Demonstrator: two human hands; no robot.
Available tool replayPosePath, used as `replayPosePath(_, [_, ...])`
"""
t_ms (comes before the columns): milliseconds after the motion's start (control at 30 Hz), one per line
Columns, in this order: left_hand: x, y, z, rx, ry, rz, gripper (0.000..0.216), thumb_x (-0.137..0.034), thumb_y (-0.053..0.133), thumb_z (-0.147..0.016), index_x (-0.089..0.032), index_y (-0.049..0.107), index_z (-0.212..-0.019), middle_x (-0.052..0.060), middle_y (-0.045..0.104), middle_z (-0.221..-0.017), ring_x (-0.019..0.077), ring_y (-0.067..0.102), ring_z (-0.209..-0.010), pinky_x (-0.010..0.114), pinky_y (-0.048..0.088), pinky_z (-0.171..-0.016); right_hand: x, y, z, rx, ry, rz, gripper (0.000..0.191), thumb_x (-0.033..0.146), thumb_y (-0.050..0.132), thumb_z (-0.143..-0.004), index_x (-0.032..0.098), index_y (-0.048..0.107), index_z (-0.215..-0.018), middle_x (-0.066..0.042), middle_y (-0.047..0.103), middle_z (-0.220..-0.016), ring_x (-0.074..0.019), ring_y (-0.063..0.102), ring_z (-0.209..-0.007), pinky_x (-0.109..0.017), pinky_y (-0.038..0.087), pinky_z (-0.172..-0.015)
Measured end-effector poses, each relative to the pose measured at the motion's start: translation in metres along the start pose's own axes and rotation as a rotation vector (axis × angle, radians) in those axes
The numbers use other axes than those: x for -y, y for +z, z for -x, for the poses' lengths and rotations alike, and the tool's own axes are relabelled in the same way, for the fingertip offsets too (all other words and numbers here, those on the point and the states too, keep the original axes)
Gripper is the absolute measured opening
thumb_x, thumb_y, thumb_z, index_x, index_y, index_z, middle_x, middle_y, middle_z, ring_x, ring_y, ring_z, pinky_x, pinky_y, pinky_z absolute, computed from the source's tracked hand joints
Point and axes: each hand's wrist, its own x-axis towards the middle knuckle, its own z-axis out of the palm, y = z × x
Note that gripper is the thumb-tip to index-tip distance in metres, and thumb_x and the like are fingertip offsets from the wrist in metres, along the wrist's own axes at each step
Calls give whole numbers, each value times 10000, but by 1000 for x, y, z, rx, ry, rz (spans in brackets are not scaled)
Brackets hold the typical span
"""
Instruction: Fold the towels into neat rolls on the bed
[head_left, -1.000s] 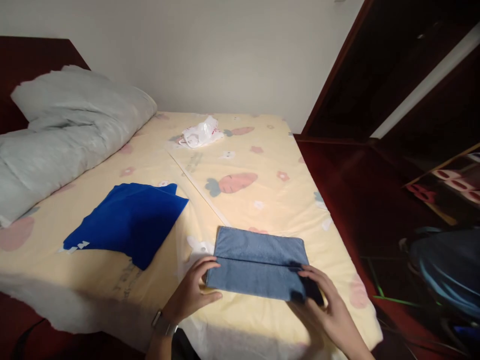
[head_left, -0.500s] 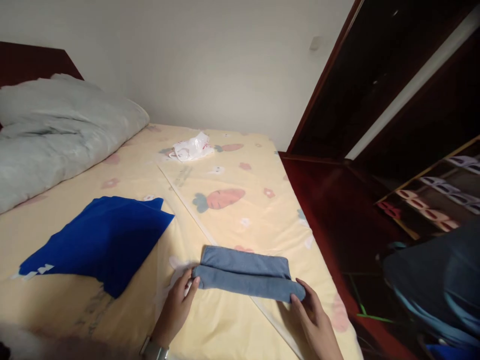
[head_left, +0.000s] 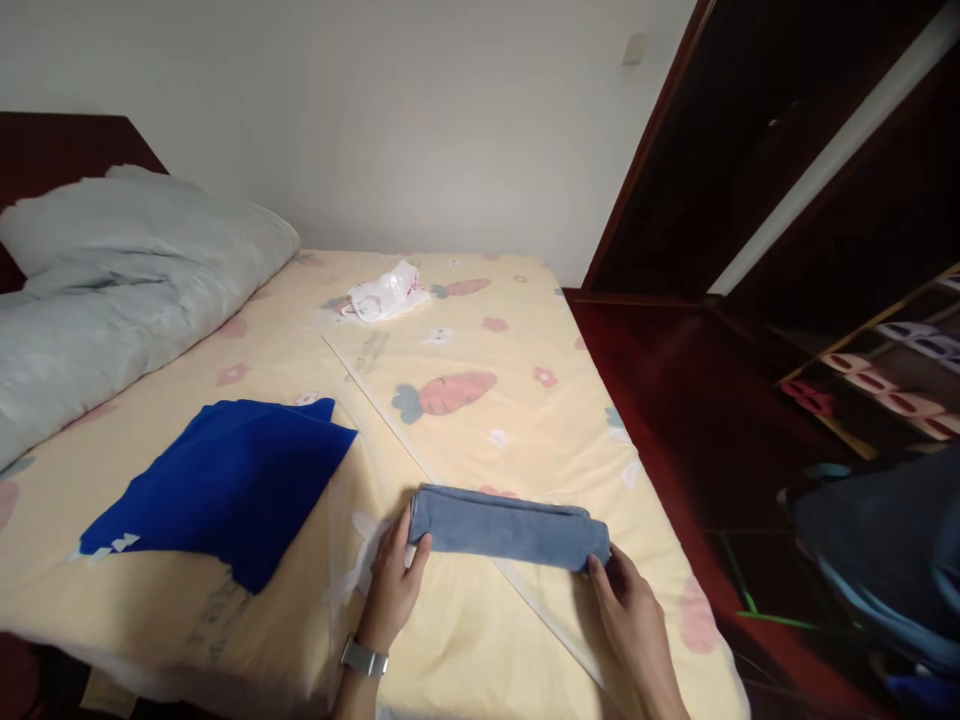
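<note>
A grey-blue cloth [head_left: 510, 528], folded into a long narrow bundle, lies across the near part of the bed. My left hand [head_left: 396, 575] grips its left end, thumb in front and fingers behind. At the other end, my right hand [head_left: 626, 600] pinches the corner, its fingers partly hidden behind the cloth. A watch with a metal band [head_left: 365, 657] is on my left wrist. To the left, apart from both hands, a royal-blue cloth [head_left: 232, 490] with white marks at one corner lies flat and loosely folded.
The bed wears a yellow sheet [head_left: 555, 440] printed with carrots and flowers. A crumpled white plastic bag [head_left: 386, 293] rests toward the wall. A grey quilt [head_left: 135, 270] is heaped at the left. Right of the bed stand a shoe rack with slippers [head_left: 911, 402] and a dark stroller-like object [head_left: 885, 560].
The near rolled edge of the grey-blue cloth has been turned away from me over the back part, making a narrower bundle. Both hands moved with it. The camera view shifted slightly.
</note>
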Motion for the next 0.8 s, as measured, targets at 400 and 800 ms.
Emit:
replayPosePath(400, [0, 3, -21, -29, -265, 282, 516, -528, 593, -884, -178, 598, -1264, 153, 662, -1290, 288, 644, -1166, 394, 536, -970, 25, 17, 0, -224, -3, 86, 619, 651, 426, -883, 185, 592, -1255, -138, 705, -1038, -319, 629, -960, -388, 458, -779])
replayPosePath(800, [-4, 9, -25, 6, -330, 727, 685, -352, 726, -763, -200, 504, -1394, 122, 580, -1415, 287, 543, -1308, 376, 468, -1067, 17, 8, -13, -21, 199, -153, 726, 699, 647, -709, 154, 664, -1188, -143, 702, -1183, -351, 608, -1140, -397, 469, -929])
